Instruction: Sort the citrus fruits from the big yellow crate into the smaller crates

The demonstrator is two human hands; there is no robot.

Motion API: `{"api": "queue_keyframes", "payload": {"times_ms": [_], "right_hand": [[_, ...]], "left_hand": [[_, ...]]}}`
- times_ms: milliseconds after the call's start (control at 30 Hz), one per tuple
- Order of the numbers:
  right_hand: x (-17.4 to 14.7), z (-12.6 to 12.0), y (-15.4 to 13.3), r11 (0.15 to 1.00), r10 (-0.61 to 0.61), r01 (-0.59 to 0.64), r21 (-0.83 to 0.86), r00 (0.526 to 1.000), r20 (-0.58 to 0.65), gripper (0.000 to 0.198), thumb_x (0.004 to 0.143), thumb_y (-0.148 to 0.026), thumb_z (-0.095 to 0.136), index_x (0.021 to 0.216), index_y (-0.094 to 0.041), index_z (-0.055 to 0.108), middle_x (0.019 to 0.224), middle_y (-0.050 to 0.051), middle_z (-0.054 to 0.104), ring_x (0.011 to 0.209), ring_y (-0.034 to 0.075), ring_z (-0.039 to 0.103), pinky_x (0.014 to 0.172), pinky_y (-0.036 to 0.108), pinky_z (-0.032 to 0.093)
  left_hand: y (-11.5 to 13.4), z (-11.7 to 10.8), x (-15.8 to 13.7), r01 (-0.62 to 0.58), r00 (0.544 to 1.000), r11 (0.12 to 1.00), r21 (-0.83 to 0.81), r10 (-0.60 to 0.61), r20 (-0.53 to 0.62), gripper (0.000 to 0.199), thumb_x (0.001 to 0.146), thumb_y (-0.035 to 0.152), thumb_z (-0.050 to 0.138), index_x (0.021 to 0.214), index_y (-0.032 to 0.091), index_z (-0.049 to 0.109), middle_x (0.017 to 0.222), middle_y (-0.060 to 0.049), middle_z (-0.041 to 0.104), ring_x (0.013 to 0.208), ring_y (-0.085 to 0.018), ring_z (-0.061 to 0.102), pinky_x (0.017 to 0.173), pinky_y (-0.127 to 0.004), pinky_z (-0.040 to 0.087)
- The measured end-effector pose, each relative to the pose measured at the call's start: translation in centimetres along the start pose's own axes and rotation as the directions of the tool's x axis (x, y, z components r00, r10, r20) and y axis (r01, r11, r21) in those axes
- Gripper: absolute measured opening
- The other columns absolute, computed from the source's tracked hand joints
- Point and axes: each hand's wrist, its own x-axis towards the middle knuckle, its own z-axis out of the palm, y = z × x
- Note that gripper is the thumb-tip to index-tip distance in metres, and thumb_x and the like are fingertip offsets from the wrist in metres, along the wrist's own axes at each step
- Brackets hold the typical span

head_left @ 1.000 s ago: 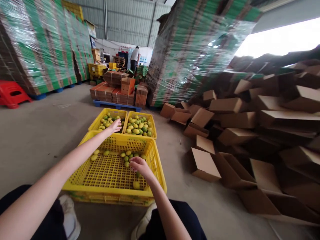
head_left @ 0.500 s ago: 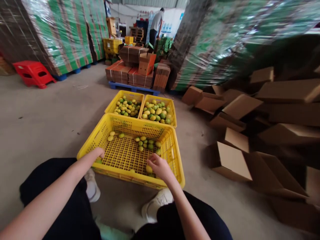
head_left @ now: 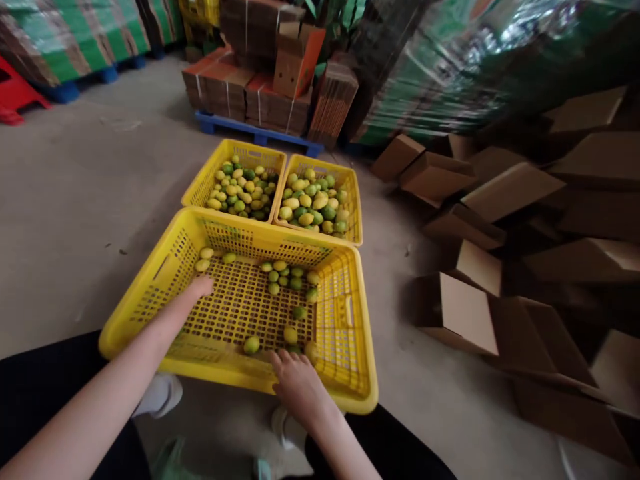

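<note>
Concrete floor (head_left: 127, 180) with a big pile of cardboard boxes (head_left: 469, 313) on the right, then one large yellow plastic crate (head_left: 367, 333) up close and two more yellow crates (head_left: 200, 185) heaped with lemons (head_left: 245, 193) right behind it. Left hand (head_left: 201, 287) is down in the near one, fingers hidden so I can't tell if they're gripping anything. Right hand (head_left: 295, 380) is over the near side, fingers loosely spread, just beside some yellow-green loose lemons (head_left: 251, 345) scattered across the bottom

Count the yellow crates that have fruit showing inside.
3: the near crate right in front of you, then the far left crate and the far right crate, side by side just beyond it. Any stacked underneath could be hidden.
</note>
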Motion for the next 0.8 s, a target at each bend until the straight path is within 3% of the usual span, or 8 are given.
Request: {"api": "queue_keyframes", "payload": {"times_ms": [67,200,300,400,533,633,733,800], "right_hand": [[0.5,0.5,-0.2,0.999,-0.011,0.008,0.037,0.997,0.082,0.056,0.084,-0.019,0.063,0.139,-0.015,0.055,0.124,0.020,0.068,0.112,0.035,0.066,0.095,0.046,0.052],[1.2,2.9,-0.7,0.992,0.125,-0.121,-0.048,0.987,0.102,0.047,0.088,-0.014,0.054,0.134,-0.011,0.061,0.124,0.029,0.066,0.112,0.041,0.066,0.094,0.056,0.052],[0.8,6.1,-1.8,0.999,-0.033,0.033,-0.010,0.998,0.047,0.045,0.090,-0.016,0.052,0.134,-0.013,0.062,0.126,0.027,0.066,0.114,0.039,0.067,0.092,0.053,0.055],[-0.1,9.2,-2.7,0.994,-0.105,0.104,-0.015,0.991,-0.088,0.046,0.090,-0.022,0.055,0.134,-0.010,0.060,0.122,0.026,0.069,0.110,0.038,0.069,0.088,0.051,0.059],[-1.2,11.2,-2.9,0.994,-0.097,0.082,-0.069,0.961,-0.259,0.044,0.091,-0.028,0.056,0.132,-0.015,0.062,0.116,0.022,0.073,0.102,0.037,0.072,0.081,0.050,0.061],[-1.7,11.2,-2.7,0.996,-0.090,0.077,-0.054,0.951,-0.296,0.048,0.091,-0.031,0.057,0.136,-0.015,0.059,0.122,0.022,0.071,0.106,0.038,0.071,0.082,0.050,0.062],[-2.1,10.7,-2.6,0.995,-0.095,0.096,-0.009,0.960,-0.265,0.051,0.091,-0.031,0.058,0.139,-0.014,0.056,0.125,0.023,0.068,0.111,0.039,0.069,0.084,0.052,0.061],[-2.2,10.4,-2.7,0.996,-0.076,0.084,0.025,0.969,-0.234,0.051,0.091,-0.028,0.058,0.140,-0.014,0.055,0.128,0.024,0.067,0.113,0.040,0.068,0.086,0.054,0.060]], "left_hand": [[-1.9,0.7,0.7,0.028,1.000,0.973,0.227,-0.027,-0.008,0.037,0.095,0.037,0.060,0.127,0.018,0.058,0.128,-0.010,0.060,0.107,-0.022,0.063,0.090,-0.044,0.055],[-7.0,3.5,0.5,-0.029,0.998,0.772,0.635,-0.019,0.068,0.022,0.090,0.026,0.064,0.110,0.018,0.066,0.125,-0.013,0.061,0.118,-0.027,0.059,0.097,-0.042,0.052],[-10.6,7.3,0.4,-0.188,0.974,0.588,0.787,0.009,0.226,0.019,0.079,0.010,0.064,0.095,0.019,0.069,0.132,-0.015,0.057,0.138,-0.033,0.043,0.113,-0.041,0.038],[-12.6,11.8,1.7,-0.376,0.907,0.418,0.827,-0.018,0.421,0.039,0.079,0.007,0.057,0.114,0.019,0.066,0.146,-0.010,0.050,0.143,-0.029,0.036,0.121,-0.041,0.026],[-13.3,16.1,4.1,-0.553,0.809,0.218,0.805,-0.090,0.580,0.054,0.080,0.010,0.052,0.133,0.016,0.058,0.151,-0.011,0.047,0.143,-0.028,0.035,0.120,-0.042,0.027],[-13.5,16.9,4.7,-0.592,0.790,0.083,0.802,-0.137,0.597,0.049,0.080,0.015,0.053,0.128,0.014,0.062,0.142,-0.014,0.054,0.137,-0.033,0.041,0.117,-0.047,0.029],[-13.5,16.2,4.2,-0.567,0.809,-0.025,0.823,-0.205,0.551,0.030,0.085,0.021,0.050,0.104,0.014,0.072,0.115,-0.015,0.068,0.111,-0.032,0.061,0.102,-0.046,0.044],[-13.2,15.4,3.9,-0.540,0.828,-0.082,0.838,-0.228,0.511,0.030,0.087,0.023,0.047,0.097,0.013,0.073,0.105,-0.014,0.069,0.100,-0.030,0.065,0.092,-0.043,0.049]]}}
